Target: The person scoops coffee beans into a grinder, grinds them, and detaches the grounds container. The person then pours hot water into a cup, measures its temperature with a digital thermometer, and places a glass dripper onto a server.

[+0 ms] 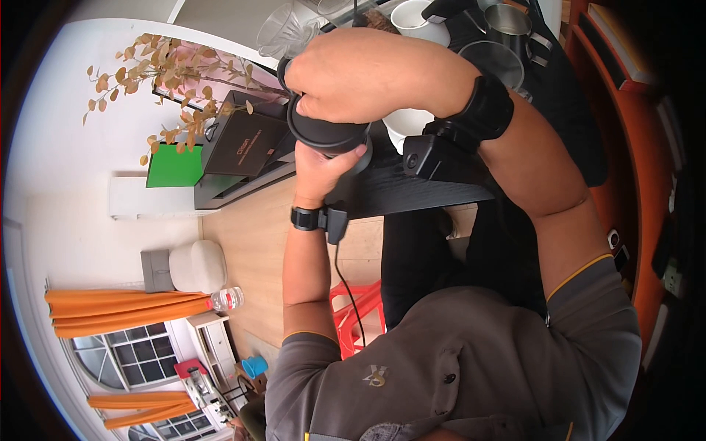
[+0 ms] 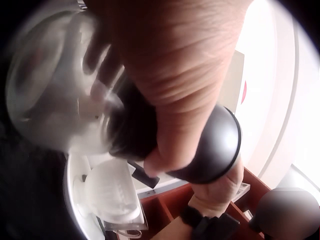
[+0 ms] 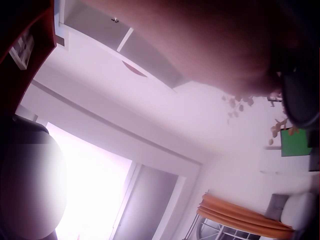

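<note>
A hand coffee grinder with a black flared top (image 1: 329, 134) and a clear glass jar (image 2: 45, 95) is held up over the near edge of the table. My left hand (image 1: 318, 173) grips its narrow black middle from below, thumb and fingers wrapped round it. Over the top curls my right hand (image 1: 346, 77), which covers most of the upper end; its grip there is largely hidden. In the left wrist view the grinder lies tilted, and the right hand (image 2: 220, 186) shows behind the flared end. Only a dark rim (image 3: 301, 102) of it appears in the right wrist view.
On the black table (image 1: 419, 194) stand a white cup (image 1: 403, 126), a white mug (image 1: 418, 23), a glass vessel (image 1: 494, 63) and a metal pitcher (image 1: 509, 20). A clear dripper (image 1: 282, 33) and a dark box (image 1: 246, 143) are beyond the hands. A red stool (image 1: 360, 300) stands below.
</note>
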`<state>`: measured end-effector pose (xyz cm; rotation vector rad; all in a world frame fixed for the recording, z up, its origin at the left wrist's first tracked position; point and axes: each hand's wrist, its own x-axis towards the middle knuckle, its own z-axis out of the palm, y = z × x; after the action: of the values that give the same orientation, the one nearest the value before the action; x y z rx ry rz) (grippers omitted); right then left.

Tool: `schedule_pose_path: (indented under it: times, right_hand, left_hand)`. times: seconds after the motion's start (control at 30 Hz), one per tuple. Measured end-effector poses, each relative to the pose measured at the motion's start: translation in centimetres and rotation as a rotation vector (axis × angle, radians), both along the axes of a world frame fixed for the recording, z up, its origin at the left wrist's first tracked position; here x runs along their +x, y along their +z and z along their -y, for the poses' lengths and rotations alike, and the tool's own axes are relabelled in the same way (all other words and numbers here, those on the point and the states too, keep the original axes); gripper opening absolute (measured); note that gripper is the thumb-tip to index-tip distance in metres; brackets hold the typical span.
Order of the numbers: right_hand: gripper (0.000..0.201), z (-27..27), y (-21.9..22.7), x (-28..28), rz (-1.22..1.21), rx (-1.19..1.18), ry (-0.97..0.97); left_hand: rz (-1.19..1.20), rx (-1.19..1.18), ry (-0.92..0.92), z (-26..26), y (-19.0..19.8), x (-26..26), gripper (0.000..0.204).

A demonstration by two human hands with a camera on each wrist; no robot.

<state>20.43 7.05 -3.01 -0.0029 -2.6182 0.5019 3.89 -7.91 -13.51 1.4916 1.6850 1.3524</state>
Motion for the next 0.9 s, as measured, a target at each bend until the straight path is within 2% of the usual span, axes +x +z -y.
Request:
schedule_pose_path:
  times: [0.07, 0.1, 0.17, 0.23, 0.3, 0.33, 0.37, 0.4, 0.43, 0.5, 0.53, 0.57, 0.63, 0.67, 0.73, 0.77, 0.83, 0.9]
  right_hand:
    - [0.023, 0.1, -0.3, -0.2, -0.029, -0.033, -0.096]
    - [0.023, 0.1, -0.6, -0.3, -0.029, -0.030, -0.094]
    - [0.021, 0.1, -0.9, -0.5, -0.076, 0.011, -0.131]
    - [0.021, 0.0, -1.1, -0.5, -0.074, 0.019, -0.105]
    - [0.020, -0.2, -1.1, -0.4, -0.072, 0.022, -0.082]
    - [0.020, -0.3, -1.1, -0.2, -0.101, -0.013, 0.004]
    - [0.021, -0.3, -1.1, -0.1, -0.130, -0.050, 0.090]
    - [0.021, -0.3, -0.9, 0.1, -0.131, -0.054, 0.089]
    - [0.021, -0.3, -0.5, 0.3, -0.085, -0.068, 0.139]
    - [0.021, -0.2, -0.3, 0.6, -0.039, -0.085, 0.191]
    - [0.020, -0.2, -0.3, 0.6, -0.034, -0.100, 0.217]
    - [0.020, -0.1, -0.3, 0.6, -0.029, -0.114, 0.242]
    - [0.020, 0.0, -0.2, 0.8, -0.015, -0.111, 0.237]
    - [0.020, 0.0, -0.2, 0.9, 0.000, -0.110, 0.230]
    - [0.020, 0.0, -0.3, 0.9, 0.022, -0.165, 0.220]
    - [0.021, 0.0, -0.3, 0.8, 0.043, -0.221, 0.210]
    - [0.023, -0.2, -0.6, 0.5, 0.014, -0.214, 0.215]
    - [0.024, -0.5, -0.9, 0.1, -0.013, -0.209, 0.220]
  left_hand:
    - [-0.146, 0.098, 0.138, -0.4, -1.0, 1.2, 0.045]
    - [-0.146, 0.101, 0.141, -0.7, -1.5, 2.0, 0.045]
    - [-0.149, 0.258, 0.308, -1.2, -2.2, 3.2, 0.046]
    - [-0.154, 0.232, 0.300, -1.0, -2.3, 3.0, 0.050]
    - [-0.163, 0.157, 0.188, -0.5, -2.0, 2.4, 0.054]
    - [-0.163, 0.156, 0.188, -0.2, -1.9, 2.1, 0.054]
    - [-0.043, 0.125, 0.123, 0.1, -1.7, 1.8, 0.057]
    - [0.077, 0.091, 0.058, 0.4, -1.4, 1.3, 0.061]
    - [0.077, 0.087, 0.058, 0.7, -1.0, 0.6, 0.061]
    - [0.027, -0.028, -0.088, 1.1, -0.1, -0.7, 0.069]
    - [0.080, -0.022, -0.120, 1.1, 0.2, -1.0, 0.079]
    - [0.079, -0.022, -0.119, 0.9, 0.3, -1.4, 0.079]
    - [-0.046, -0.035, -0.191, 0.5, 0.7, -2.3, 0.080]
    - [-0.046, -0.033, -0.191, 0.5, 0.8, -2.8, 0.080]
    - [0.069, -0.327, -0.143, 0.5, 0.5, -3.6, 0.089]
    - [0.071, -0.326, -0.141, 0.5, 0.3, -3.6, 0.089]
    - [0.112, -0.205, -0.135, 0.3, -0.3, -3.5, 0.083]
    - [0.099, -0.190, -0.110, 0.5, -0.5, -3.1, 0.080]
